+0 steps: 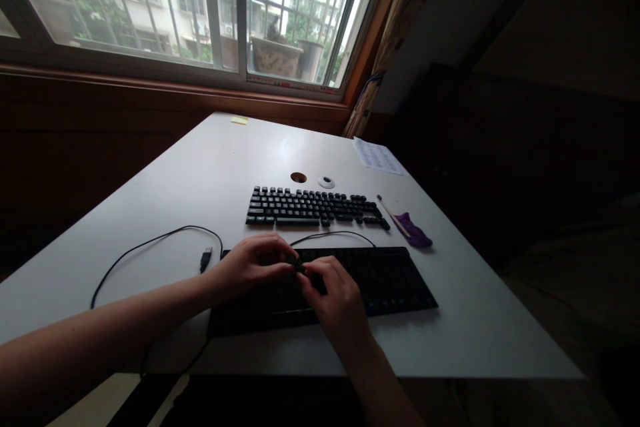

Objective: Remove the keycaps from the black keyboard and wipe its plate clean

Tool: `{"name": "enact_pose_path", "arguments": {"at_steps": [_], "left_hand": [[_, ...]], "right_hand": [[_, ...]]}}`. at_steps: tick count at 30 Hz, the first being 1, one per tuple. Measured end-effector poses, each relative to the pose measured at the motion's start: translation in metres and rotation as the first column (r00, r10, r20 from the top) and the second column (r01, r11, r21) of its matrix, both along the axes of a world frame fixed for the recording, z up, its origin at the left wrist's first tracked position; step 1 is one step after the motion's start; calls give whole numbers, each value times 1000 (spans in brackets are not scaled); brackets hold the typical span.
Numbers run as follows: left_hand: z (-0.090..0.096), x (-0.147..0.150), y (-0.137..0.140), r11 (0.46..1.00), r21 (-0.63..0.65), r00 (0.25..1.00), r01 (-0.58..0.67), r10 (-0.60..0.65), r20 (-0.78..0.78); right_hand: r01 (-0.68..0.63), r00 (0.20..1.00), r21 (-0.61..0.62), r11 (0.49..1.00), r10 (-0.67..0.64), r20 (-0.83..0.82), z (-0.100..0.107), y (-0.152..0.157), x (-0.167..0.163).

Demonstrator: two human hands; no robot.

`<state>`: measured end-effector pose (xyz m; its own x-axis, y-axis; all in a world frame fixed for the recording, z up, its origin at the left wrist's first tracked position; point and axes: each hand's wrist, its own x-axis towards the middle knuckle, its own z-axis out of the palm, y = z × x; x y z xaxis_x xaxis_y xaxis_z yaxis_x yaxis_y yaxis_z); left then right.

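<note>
My left hand and my right hand meet over the black keyboard base. Between their fingertips they pinch a small dark keycap, partly covered by the fingers. The base lies flat near the front of the table, its left part hidden under my hands and its surface too dark to make out well. Just behind it, loose black keycaps are laid out in rows in the shape of a keyboard, with a few gaps towards the right.
A black cable with a USB plug loops at left on the white table. To the right lie a thin brush and a purple cloth. Farther back are a round hole, its cover and printed paper.
</note>
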<state>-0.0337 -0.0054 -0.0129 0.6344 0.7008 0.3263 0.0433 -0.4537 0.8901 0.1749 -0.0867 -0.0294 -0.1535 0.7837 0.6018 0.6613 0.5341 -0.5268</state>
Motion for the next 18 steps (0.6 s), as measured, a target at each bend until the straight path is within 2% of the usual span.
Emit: {"name": "enact_pose_path", "arguments": {"at_steps": [3,7,12,16,18], "left_hand": [[-1,1,1,999,45,1000,-14,15,-17],[-2,0,1,995,93,999,-21,23,-24],[0,-1,1,998,70,1000,-2,2,-10],[0,-2,1,998,54,1000,26,-27,13],[-1,-2,0,996,92,1000,23,-24,9]], "right_hand": [[18,1000,15,1000,-18,14,1,0,0],[7,999,-28,1000,-8,-35,3,1,2],[-10,999,-17,1000,9,-44,5,0,3],[-7,994,-109,994,-5,-112,10,-2,3],[-3,991,-176,984,-21,-133,13,-3,3]]}}
